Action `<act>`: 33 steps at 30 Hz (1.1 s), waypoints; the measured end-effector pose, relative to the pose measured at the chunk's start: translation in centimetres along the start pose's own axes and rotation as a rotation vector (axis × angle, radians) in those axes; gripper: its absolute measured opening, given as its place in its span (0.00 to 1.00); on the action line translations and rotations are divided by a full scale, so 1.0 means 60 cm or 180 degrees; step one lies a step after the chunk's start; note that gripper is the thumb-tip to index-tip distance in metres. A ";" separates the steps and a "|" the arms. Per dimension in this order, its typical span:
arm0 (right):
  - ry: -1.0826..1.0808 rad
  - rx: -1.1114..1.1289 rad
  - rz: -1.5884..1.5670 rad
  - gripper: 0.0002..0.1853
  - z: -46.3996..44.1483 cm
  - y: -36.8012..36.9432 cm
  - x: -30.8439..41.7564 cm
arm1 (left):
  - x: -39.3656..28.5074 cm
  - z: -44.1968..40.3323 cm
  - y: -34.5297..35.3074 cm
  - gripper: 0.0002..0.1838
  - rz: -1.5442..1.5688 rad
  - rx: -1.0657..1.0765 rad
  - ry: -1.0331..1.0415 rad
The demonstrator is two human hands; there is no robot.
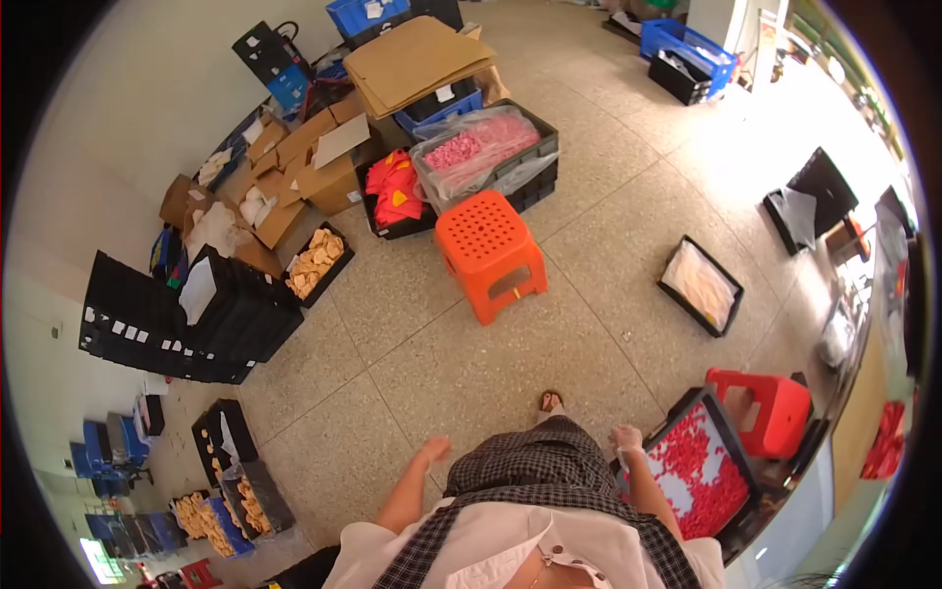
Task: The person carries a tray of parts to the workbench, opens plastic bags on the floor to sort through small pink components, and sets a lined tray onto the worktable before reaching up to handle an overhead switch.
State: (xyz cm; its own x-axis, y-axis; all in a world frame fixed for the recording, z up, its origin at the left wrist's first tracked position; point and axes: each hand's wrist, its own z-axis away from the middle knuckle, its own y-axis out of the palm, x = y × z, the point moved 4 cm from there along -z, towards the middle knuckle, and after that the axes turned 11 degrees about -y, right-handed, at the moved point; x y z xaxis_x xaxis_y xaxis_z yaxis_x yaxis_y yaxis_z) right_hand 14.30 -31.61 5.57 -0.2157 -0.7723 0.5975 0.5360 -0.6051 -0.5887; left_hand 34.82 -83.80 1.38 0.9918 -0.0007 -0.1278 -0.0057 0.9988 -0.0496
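Red pieces (722, 499) beside our right hand (626, 439)

Our right hand is by the left edge of the tray (735, 442), our left hand (433, 451) well apart; we cannot tell whether either is open. Pieces spread across the tray.

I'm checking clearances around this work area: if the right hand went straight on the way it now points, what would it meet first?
Going by the forearm's line, the right hand would probably meet the orange stool first, though depth is unclear and it might pass above.
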 end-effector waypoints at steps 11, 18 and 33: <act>-0.1922 0.1654 0.3661 0.09 -0.496 -0.008 0.294 | -0.368 -0.023 -0.086 0.14 0.2240 0.0193 0.0989; -0.1631 0.1369 0.1966 0.16 -0.600 0.016 0.665 | -0.433 -0.251 -0.242 0.12 0.2244 -0.0462 0.0298; -0.3454 0.2297 0.2663 0.59 -1.419 0.066 1.078 | -0.967 -0.202 0.178 0.13 0.4620 -0.0091 -0.0254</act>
State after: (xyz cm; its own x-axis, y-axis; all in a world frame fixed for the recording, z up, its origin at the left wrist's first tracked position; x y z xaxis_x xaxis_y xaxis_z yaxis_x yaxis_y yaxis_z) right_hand -67.03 -100.39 -4.47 0.8405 -0.1319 0.5255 0.5327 0.3781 -0.7571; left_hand -24.35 -73.68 -3.75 0.1152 0.9930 -0.0273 -0.9918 0.1165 0.0534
